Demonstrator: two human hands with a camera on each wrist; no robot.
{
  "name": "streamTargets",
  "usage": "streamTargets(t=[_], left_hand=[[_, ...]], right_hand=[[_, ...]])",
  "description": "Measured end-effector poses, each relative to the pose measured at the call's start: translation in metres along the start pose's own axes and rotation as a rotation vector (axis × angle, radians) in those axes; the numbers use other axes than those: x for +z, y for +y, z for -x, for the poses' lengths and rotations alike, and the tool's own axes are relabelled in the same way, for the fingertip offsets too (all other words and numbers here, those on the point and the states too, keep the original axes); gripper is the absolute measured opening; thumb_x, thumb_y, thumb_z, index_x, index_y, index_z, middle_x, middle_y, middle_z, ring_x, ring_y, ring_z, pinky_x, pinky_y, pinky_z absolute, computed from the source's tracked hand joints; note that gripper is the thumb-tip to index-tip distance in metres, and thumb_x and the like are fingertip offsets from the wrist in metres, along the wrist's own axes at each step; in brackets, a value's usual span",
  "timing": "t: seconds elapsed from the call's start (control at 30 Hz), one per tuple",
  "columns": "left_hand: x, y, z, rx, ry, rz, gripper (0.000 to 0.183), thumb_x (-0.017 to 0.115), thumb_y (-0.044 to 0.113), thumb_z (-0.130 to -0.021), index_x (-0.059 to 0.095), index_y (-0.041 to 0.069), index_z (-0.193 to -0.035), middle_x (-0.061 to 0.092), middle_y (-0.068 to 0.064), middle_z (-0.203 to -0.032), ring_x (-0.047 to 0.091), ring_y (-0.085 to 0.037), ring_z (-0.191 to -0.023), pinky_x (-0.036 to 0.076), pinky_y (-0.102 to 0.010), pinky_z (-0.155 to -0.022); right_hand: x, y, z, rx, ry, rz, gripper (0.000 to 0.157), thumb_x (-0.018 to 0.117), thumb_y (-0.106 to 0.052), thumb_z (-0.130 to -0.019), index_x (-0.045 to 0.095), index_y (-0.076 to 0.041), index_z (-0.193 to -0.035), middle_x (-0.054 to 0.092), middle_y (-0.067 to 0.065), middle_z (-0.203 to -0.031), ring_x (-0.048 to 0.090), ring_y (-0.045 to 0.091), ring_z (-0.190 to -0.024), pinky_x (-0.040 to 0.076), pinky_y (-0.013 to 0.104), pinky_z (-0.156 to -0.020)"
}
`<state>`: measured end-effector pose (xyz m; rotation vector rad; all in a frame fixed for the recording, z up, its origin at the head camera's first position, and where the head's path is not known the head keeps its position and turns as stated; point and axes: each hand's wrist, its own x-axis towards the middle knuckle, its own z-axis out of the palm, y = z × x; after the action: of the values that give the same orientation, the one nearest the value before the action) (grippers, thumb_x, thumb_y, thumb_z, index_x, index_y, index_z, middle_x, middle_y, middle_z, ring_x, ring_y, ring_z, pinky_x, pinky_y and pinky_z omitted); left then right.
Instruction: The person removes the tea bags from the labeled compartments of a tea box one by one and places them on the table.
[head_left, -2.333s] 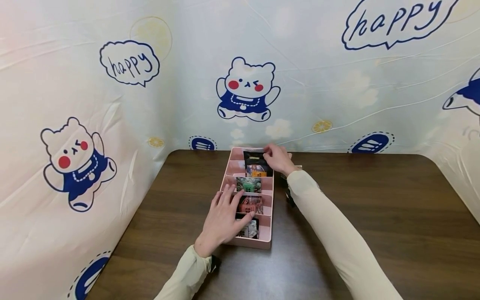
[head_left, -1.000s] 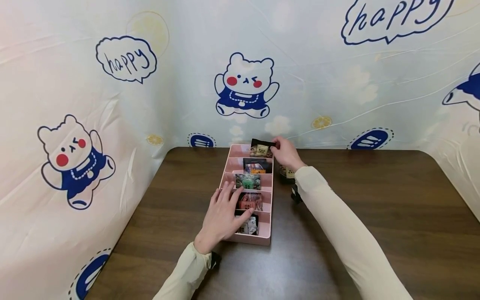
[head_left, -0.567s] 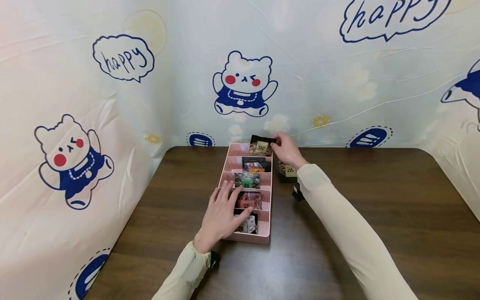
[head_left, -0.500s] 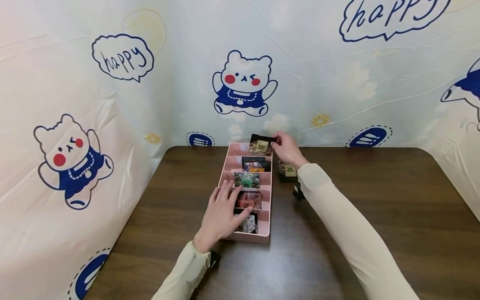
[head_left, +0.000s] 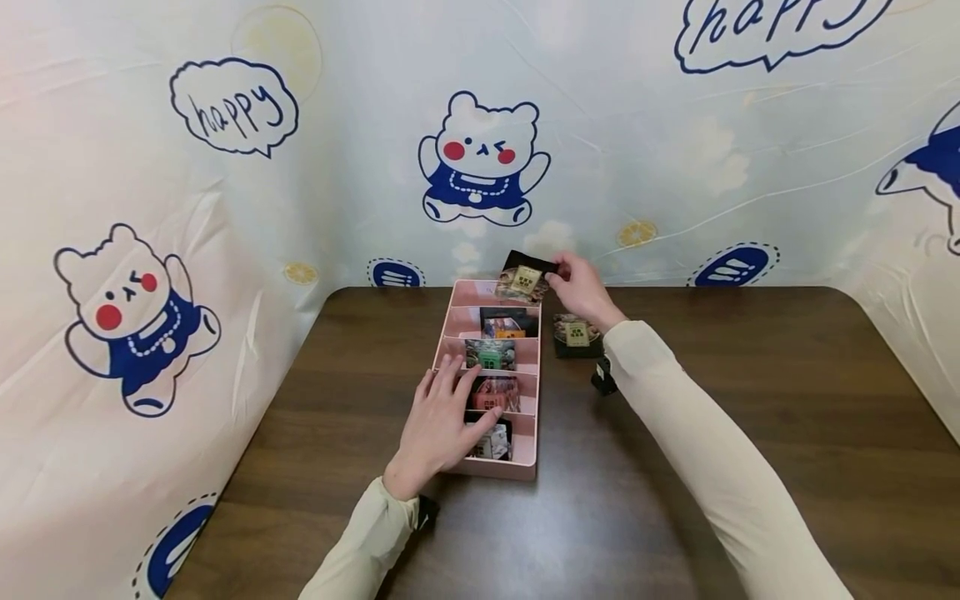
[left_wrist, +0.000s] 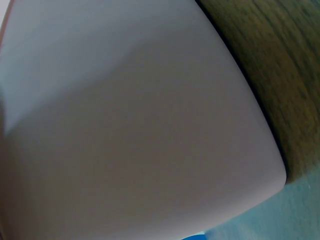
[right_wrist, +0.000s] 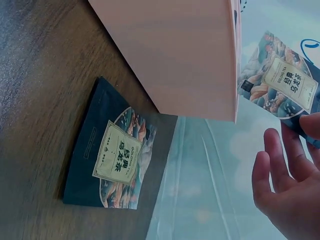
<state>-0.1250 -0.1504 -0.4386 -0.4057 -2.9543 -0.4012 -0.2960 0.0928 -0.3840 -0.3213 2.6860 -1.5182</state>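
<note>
In the head view, my right hand point(head_left: 585, 290) pinches a dark oolong tea sachet point(head_left: 527, 281) by its upper right corner. The sachet hangs over the far compartment of a pink divided box point(head_left: 495, 469); in the right wrist view the held sachet point(right_wrist: 286, 82) is beyond the box wall point(right_wrist: 175, 50). My left hand point(head_left: 435, 423) lies with spread fingers over the box's near left side. A second oolong sachet point(right_wrist: 117, 155) lies on the table right of the box. Other sachets stand in the nearer compartments, among them a green-labelled one point(head_left: 491, 356) and a red-labelled one point(head_left: 497, 393).
The box stands on a dark wooden table point(head_left: 712, 400). Behind it hangs a pale curtain point(head_left: 592, 125) printed with bears, close to the table's far edge. A black strap piece point(head_left: 602, 377) shows beneath the right wrist.
My right hand has moved from the second compartment's sachet to the oolong sachet at the far end, then raised that one slightly. The left hand has kept its place on the box.
</note>
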Motion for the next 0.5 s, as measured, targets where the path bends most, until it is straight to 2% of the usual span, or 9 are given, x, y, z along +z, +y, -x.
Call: streamTargets(t=[0.3,0.5], left_hand=[[0.001,0.0,-0.002,0.0,0.001,-0.007,0.075,0.044,0.069,-0.089,0.044,0.018,-0.144,0.035,-0.013,-0.155,0.021,-0.03,-0.149,0.02,-0.055,-0.118],[0.0,-0.001,-0.001,-0.003,0.002,-0.007,0.075,0.045,0.068,-0.089,0.044,0.018,-0.144,0.035,-0.013,-0.155,0.022,-0.03,-0.149,0.019,-0.054,-0.118]], right_hand=[[-0.011,0.01,0.001,0.027,0.009,-0.048,0.034,0.051,-0.016,-0.099,0.049,-0.003,-0.131,0.059,0.02,-0.122,0.054,0.032,-0.112,0.044,0.046,-0.095],[-0.018,0.019,0.002,0.048,0.013,-0.029,0.035,0.051,-0.018,-0.099,0.048,-0.002,-0.131,0.058,0.022,-0.125,0.053,0.033,-0.114,0.044,0.047,-0.095]])
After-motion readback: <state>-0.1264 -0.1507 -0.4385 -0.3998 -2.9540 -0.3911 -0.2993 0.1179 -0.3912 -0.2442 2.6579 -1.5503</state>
